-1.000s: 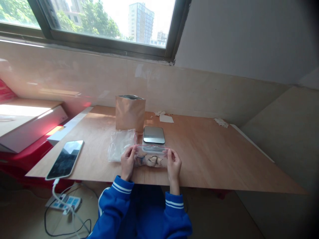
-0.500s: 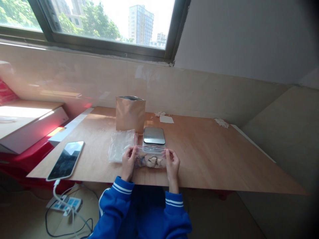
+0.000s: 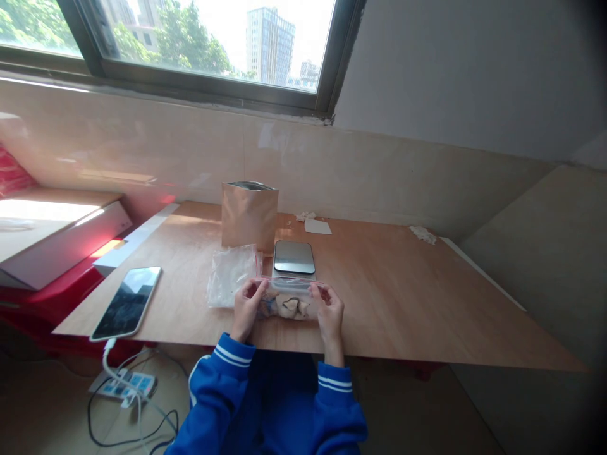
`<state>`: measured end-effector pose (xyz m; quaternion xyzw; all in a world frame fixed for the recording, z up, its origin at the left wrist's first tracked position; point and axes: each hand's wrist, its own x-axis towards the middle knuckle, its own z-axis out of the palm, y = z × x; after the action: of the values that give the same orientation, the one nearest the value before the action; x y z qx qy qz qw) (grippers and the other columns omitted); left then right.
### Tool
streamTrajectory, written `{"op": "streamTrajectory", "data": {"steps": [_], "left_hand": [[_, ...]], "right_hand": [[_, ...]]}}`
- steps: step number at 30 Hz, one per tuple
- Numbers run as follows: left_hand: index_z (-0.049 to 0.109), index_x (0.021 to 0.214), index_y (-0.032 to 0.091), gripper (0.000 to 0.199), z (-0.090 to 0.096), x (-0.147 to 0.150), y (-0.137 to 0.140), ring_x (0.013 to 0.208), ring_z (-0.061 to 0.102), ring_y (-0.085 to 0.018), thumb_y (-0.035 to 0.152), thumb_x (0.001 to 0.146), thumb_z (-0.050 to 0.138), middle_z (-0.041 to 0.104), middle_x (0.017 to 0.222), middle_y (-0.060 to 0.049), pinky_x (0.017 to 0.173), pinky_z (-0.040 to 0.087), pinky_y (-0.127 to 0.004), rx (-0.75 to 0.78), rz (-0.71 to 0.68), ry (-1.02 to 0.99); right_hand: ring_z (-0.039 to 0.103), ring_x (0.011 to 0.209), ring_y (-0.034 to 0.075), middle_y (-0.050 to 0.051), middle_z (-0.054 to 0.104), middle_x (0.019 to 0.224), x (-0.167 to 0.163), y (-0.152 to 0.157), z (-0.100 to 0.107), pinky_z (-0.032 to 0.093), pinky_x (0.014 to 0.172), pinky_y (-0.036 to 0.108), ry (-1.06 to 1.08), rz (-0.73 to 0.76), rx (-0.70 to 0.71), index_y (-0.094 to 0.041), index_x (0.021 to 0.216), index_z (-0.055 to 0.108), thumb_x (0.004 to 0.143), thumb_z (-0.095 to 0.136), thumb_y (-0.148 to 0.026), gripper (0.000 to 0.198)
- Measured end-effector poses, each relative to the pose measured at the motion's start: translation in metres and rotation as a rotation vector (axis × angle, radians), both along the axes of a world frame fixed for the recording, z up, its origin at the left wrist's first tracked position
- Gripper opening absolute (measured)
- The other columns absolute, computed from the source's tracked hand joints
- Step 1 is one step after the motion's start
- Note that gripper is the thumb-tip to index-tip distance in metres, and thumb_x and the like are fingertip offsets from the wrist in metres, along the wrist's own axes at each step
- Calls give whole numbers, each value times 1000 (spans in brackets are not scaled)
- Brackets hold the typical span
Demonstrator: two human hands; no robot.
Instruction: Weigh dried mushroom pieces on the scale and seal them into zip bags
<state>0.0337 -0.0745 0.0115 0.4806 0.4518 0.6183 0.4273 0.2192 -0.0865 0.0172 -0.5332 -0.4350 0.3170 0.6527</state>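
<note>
Between my two hands is a clear zip bag (image 3: pixel 288 306) with a red strip along its top and pale, dried-looking pieces inside; I cannot make out their kind. My left hand (image 3: pixel 246 306) pinches the bag's upper left corner between thumb and fingers. At the upper right corner, my right hand (image 3: pixel 329 311) grips it the same way. Just behind the bag lies a small digital scale (image 3: pixel 294 257) with a bare metal plate, its front partly hidden. Beside my left hand are flat clear plastic bags (image 3: pixel 230 278). A brown stand-up pouch (image 3: pixel 250 215) stands behind them, its top open.
A phone (image 3: pixel 127 303) lies on the left of the wooden table (image 3: pixel 403 303), plugged into a white cable. Below it, a power strip (image 3: pixel 128 384) rests on the floor. White paper (image 3: pixel 317 226) and crumpled tissue (image 3: pixel 422 235) lie towards the back.
Both thumbs have moved slightly inward along the bag's top edge. The bag stays in nearly the same place, and the view has shifted a little.
</note>
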Motion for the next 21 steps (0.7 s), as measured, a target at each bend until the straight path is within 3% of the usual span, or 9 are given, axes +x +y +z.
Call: {"op": "streamTrajectory", "data": {"steps": [11,21], "left_hand": [[70,86,16,32,4,-2,1,86,63,-20,47,80,66,69,86,-6,79,50,-30,-6,-17,-11],[72,89,16,29,2,0,-1,90,66,-22,43,80,67,72,90,-7,83,51,-34,-6,-49,0]], "right_hand": [[65,65,17,7,73,77,-8,3,-1,54,65,30,57,79,1,-15,84,70,74,71,-48,35],[67,70,19,7,74,79,-10,0,2,54,70,32,55,120,-9,-15,86,72,76,70,-44,31]]}}
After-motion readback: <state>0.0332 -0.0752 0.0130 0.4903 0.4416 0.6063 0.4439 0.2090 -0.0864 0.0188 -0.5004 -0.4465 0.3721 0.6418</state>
